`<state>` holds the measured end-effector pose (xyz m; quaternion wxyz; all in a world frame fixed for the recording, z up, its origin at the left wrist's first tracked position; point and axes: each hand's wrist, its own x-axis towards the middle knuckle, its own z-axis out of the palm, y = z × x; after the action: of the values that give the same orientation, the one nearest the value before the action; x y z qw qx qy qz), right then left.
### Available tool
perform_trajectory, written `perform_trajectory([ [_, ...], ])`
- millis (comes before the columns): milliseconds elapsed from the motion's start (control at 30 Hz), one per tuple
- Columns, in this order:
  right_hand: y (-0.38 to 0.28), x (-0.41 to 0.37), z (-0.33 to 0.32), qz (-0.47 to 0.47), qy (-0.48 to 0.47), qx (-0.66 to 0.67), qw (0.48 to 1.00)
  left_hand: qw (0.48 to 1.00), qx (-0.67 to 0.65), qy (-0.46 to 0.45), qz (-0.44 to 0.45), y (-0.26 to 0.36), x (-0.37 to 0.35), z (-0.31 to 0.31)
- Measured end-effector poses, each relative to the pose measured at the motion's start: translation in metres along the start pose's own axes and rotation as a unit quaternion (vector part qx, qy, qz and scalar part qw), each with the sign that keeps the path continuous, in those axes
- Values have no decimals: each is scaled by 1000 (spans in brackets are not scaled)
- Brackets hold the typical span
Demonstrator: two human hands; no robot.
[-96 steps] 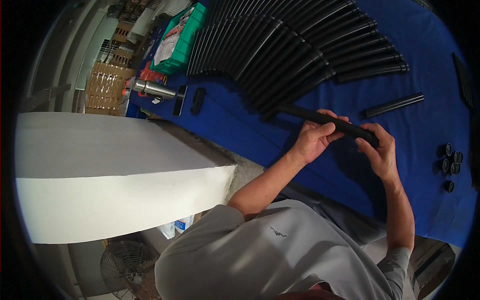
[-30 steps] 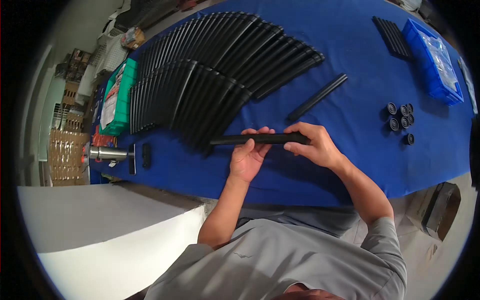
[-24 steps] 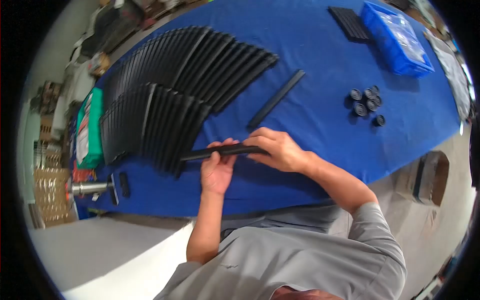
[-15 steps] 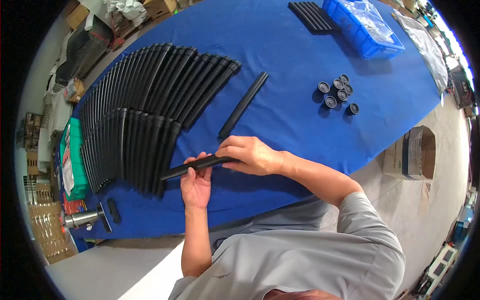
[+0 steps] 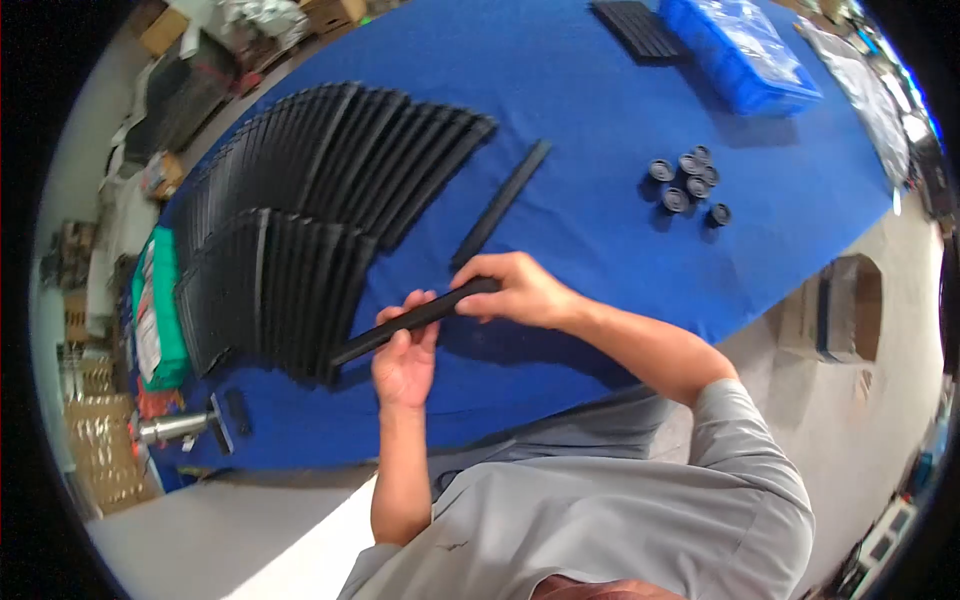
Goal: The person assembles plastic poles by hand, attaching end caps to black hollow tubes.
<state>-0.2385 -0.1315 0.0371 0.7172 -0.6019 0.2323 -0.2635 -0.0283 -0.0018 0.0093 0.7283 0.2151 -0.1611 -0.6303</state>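
A black tube (image 5: 418, 316) slants across the front of the blue-covered table, held between both hands. My left hand (image 5: 407, 362) is closed around its middle from below, palm up. At the tube's upper right end, my right hand (image 5: 520, 290) grips it with fingers over the top, hiding part of that end. Another black tube (image 5: 502, 203) lies by itself on the cloth just beyond my right hand. To the left, two fanned rows of black tubes (image 5: 300, 280) lie packed side by side, close to the held tube's lower end.
Several round black caps (image 5: 697, 186) sit at the right. Behind them are a blue crate (image 5: 745, 60) with clear plastic bags and more black tubes (image 5: 637, 30). A green bin (image 5: 163, 310) and a metal cylinder tool (image 5: 172, 428) are at the left; a cardboard box (image 5: 835, 305) stands on the floor.
The held tube tilts more steeply, its right end raised away from me along with my right hand. The whole view has shifted slightly. Both hands keep their hold.
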Motion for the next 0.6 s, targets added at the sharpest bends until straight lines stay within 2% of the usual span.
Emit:
perform_trajectory([
  [133, -19, 3, -18, 54, 26, 68, 996, 999, 19, -15, -23, 3, -4, 4],
  [200, -28, 6, -28, 77, 85, 129, 985, 1000, 3, -24, -3, 15, -13, 1],
  [300, -26, 10, -44, 36, 120, 161, 979, 995, 96, -14, -37, 37, -24, 14],
  [333, -26, 10, -45, 34, 117, 157, 980, 977, 205, -13, -54, 41, -23, 14],
  [400, -27, 10, -46, 33, 114, 146, 982, 908, 411, -11, -87, 49, -14, 12],
  [433, -29, 9, -45, 36, 105, 137, 984, 876, 475, 8, -89, 47, -8, 39],
  [533, -32, 7, -45, 32, 86, 118, 989, 704, 707, -66, -14, 28, 16, 96],
  [567, -26, 8, -46, 20, 81, 120, 989, 648, 754, -98, 44, 20, 24, 99],
  [600, -25, 9, -46, 7, 76, 122, 990, 634, 763, -105, 64, 15, 31, 100],
])
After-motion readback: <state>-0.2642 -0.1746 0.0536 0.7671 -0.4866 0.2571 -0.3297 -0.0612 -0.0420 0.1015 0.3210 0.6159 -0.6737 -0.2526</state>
